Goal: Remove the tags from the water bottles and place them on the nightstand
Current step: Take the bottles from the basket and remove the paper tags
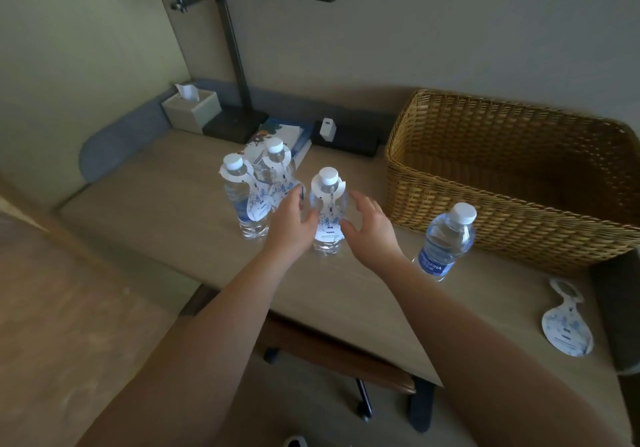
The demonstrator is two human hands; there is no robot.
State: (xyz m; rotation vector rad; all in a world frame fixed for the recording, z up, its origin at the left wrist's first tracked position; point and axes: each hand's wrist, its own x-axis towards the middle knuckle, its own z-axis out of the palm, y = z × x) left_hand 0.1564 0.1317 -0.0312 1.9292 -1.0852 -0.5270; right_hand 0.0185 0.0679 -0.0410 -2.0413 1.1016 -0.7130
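Note:
Three clear water bottles with white caps stand mid-table, each with a white-and-blue paper tag hung on its neck. The nearest tagged bottle (327, 209) stands between my hands. My left hand (292, 220) is open just left of it, fingers near its side. My right hand (369, 225) is open just right of it, fingers spread. Two more tagged bottles (242, 201) (277, 166) stand behind on the left. A fourth bottle (446, 240), without a tag, stands to the right. One loose tag (566, 322) lies flat on the table (173, 211) at the right.
A large wicker basket (512, 183) fills the back right of the table. At the back stand a tissue box (192, 109), a black desk lamp (235, 123), a book (280, 137) and a white charger (327, 130). A chair (346, 349) sits under the front edge.

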